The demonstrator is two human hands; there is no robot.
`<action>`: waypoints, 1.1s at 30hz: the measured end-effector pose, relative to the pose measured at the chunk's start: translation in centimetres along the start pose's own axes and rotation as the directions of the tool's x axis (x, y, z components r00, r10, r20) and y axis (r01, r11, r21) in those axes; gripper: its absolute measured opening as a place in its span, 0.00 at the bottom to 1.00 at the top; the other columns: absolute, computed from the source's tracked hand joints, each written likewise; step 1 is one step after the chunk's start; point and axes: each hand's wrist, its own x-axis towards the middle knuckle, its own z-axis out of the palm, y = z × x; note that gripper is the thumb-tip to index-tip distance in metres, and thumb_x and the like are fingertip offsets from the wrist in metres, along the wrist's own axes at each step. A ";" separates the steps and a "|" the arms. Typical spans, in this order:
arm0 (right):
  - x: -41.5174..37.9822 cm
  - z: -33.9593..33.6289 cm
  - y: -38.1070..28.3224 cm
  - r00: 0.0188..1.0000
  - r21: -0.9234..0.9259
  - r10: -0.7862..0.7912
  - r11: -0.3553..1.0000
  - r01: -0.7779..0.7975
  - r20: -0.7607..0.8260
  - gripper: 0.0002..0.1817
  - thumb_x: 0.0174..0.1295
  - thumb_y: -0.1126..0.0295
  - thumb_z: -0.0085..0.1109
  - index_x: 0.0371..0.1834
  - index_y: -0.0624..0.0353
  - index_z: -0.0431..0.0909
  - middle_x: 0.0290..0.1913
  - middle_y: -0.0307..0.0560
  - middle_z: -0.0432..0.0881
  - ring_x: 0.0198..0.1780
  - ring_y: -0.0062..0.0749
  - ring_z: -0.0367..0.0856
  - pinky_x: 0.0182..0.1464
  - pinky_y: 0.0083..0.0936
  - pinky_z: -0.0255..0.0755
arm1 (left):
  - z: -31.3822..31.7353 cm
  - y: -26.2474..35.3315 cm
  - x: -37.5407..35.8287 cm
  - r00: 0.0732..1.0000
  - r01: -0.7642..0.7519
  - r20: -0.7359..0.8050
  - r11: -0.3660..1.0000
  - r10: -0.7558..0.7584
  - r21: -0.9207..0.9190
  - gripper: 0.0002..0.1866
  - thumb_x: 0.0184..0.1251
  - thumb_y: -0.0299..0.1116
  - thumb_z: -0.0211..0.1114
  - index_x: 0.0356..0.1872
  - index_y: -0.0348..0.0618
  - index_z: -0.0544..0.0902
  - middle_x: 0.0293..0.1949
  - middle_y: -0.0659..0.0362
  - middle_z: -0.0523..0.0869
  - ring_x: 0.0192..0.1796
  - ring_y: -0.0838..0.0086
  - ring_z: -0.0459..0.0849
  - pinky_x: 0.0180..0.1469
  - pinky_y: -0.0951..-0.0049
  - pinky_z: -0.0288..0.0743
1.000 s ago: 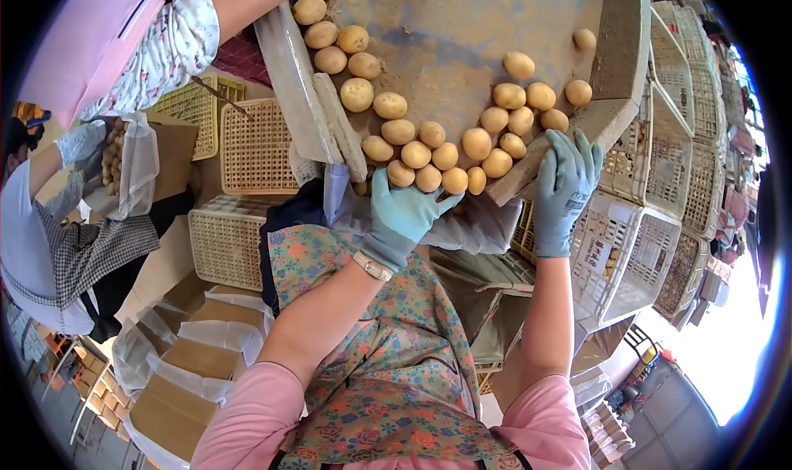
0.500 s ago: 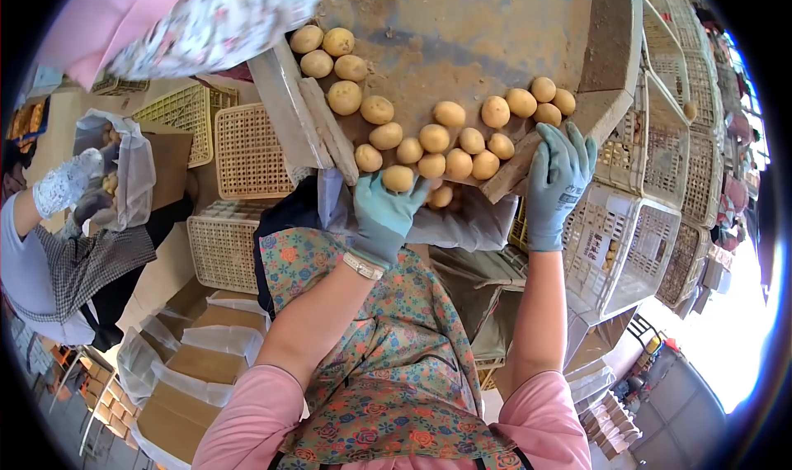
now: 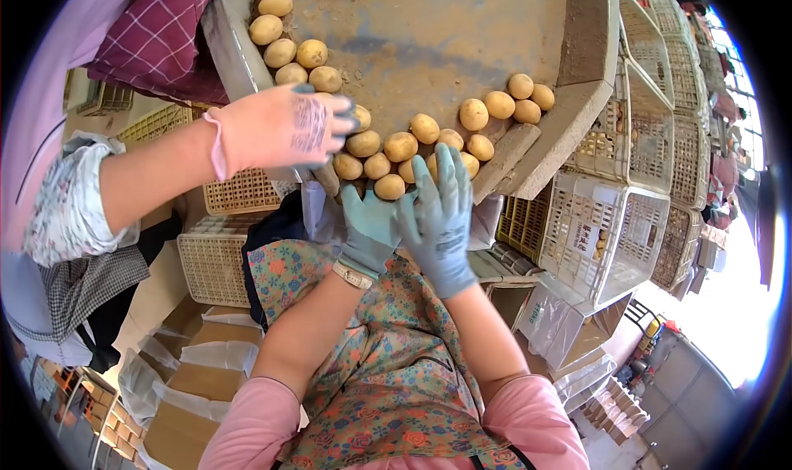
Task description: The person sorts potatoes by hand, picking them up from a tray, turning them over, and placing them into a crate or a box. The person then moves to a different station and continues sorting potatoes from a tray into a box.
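Note:
My left hand point(image 3: 369, 229), in a grey-green glove, is at the front opening of the sorting table point(image 3: 462, 24), cupped against a potato point(image 3: 389, 187) between thumb and fingers. Close beside it, my right hand point(image 3: 442, 231) wears a blue-grey glove; its fingers stretch forward over the potatoes at the opening, partly hiding a few. Several round yellow potatoes point(image 3: 401, 146) cluster in front of both hands. From the left, another person's hand point(image 3: 297, 129) in a pink-orange glove reaches over the potatoes along the left side.
Wooden boards point(image 3: 505, 160) edge the opening on the right. Plastic crates point(image 3: 598, 243) are stacked at the right, with more crates point(image 3: 219, 259) at the left. Cardboard boxes with plastic liners point(image 3: 194, 371) stand on the floor at lower left. Another person stands close on the left.
My right hand has moved left from the right-hand board to beside my left hand. The other person's gloved hand has come in over the potatoes. The view has shifted slightly.

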 end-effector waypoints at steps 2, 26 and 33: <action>0.5 2.3 -0.5 0.970 0.040 0.211 0.977 -0.208 -0.122 0.35 0.68 0.65 0.61 0.76 0.69 0.66 0.80 0.73 0.59 0.82 0.69 0.57 0.82 0.58 0.51 | -1.2 0.5 0.4 0.999 0.001 0.050 0.999 0.001 -0.044 0.39 0.78 0.62 0.46 0.83 0.51 0.62 0.83 0.51 0.63 0.82 0.49 0.62 0.82 0.39 0.56; -11.9 -10.1 4.8 0.954 -0.272 0.226 0.947 -0.169 0.196 0.19 0.55 0.64 0.71 0.52 0.48 0.87 0.48 0.49 0.87 0.49 0.49 0.86 0.52 0.43 0.81 | -2.6 -0.9 0.8 0.987 0.060 0.156 0.990 -0.040 -0.125 0.41 0.79 0.65 0.45 0.84 0.53 0.57 0.85 0.50 0.54 0.86 0.44 0.52 0.82 0.29 0.48; -30.1 -26.3 20.3 0.753 -0.774 0.604 0.334 -0.538 -0.263 0.23 0.62 0.75 0.64 0.63 0.57 0.80 0.57 0.57 0.82 0.60 0.54 0.79 0.65 0.46 0.72 | -2.2 -0.8 0.5 0.993 0.079 0.095 0.981 -0.063 -0.177 0.40 0.79 0.63 0.46 0.84 0.53 0.57 0.85 0.50 0.55 0.86 0.44 0.53 0.83 0.27 0.46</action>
